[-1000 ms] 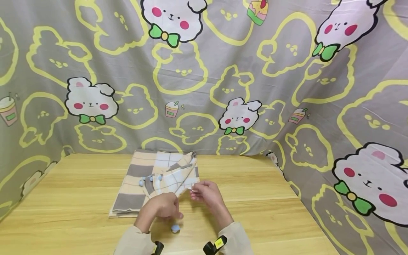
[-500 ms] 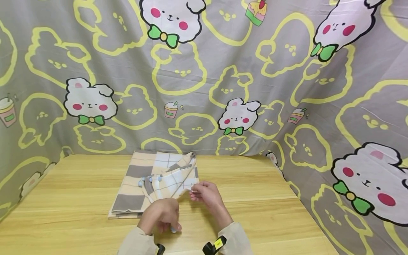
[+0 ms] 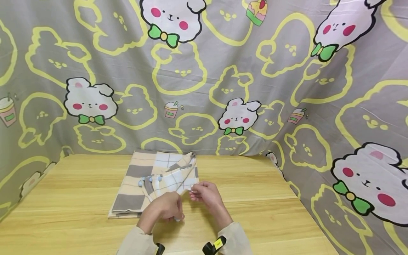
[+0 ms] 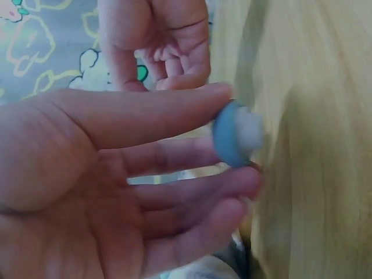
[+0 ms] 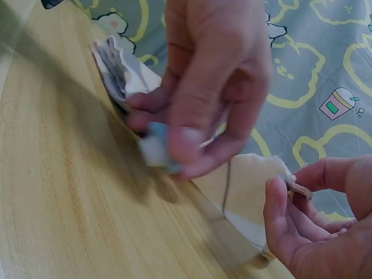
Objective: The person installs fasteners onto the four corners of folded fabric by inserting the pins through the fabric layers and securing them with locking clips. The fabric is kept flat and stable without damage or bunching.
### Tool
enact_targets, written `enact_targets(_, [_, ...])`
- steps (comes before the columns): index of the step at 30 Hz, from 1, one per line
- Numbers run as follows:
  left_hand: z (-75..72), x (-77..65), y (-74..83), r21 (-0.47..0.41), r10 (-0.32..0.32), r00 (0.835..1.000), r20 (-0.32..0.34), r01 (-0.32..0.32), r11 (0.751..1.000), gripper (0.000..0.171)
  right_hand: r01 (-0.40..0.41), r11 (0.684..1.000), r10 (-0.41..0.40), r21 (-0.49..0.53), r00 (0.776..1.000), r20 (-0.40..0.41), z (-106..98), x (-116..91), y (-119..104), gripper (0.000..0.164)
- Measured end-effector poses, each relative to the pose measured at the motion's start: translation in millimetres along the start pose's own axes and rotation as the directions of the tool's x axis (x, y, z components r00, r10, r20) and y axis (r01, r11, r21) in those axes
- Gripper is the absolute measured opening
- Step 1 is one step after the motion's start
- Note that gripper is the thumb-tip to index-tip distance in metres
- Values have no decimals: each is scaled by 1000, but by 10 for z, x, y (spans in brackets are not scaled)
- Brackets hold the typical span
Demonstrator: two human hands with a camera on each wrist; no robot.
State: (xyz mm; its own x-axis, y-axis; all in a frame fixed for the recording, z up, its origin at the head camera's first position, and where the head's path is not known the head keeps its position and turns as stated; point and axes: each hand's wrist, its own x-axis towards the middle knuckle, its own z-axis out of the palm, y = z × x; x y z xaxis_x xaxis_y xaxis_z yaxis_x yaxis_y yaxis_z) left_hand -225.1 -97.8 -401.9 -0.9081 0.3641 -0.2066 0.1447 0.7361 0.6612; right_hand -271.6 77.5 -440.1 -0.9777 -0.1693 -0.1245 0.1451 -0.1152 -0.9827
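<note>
A folded plaid blanket [image 3: 132, 189] in beige, grey and white lies on the table, its near right part turned over. My left hand [image 3: 165, 205] is just in front of it, close above the wood. Between thumb and fingers it pinches a small mushroom-shaped clip [image 4: 229, 133], with a blue domed cap and a white part facing the table. To the right, my right hand [image 3: 207, 193] pinches a corner of the blanket between thumb and finger; that pinched edge [image 5: 299, 189] shows in the right wrist view. Several similar blue clips [image 3: 140, 183] sit along the folded-over part.
The wooden table [image 3: 255, 212] extends to both sides of the blanket. Behind and at the sides hangs a grey curtain [image 3: 197, 71] printed with cartoon rabbits, meeting the table's back edge.
A blue clip that lay on the table in front of the left hand has been picked up by it. The left hand then rose slightly towards the blanket. The right hand stays put.
</note>
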Motion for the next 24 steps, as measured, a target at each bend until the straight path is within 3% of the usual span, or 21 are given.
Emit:
enact_targets(5, [-15,59,-7,-105,38,991,-132,-52,993,15,-4,1000,4,-5,1000,1,-5,8,6,9])
enact_targets(10, [-51,103,-5,-124,49,968,-246,-81,989,9,5,1000,-5,-11,1000,7,-7,5,8,15])
enact_targets(16, [-56,159,12,-123,35,914,-404,-92,988,7,11,1000,-11,-13,1000,28,-8,11,17,22])
enact_targets(24, [-6,228,6,-140,12,841,-541,-104,985,14,5,1000,-4,-31,999,38,-7,21,33,26])
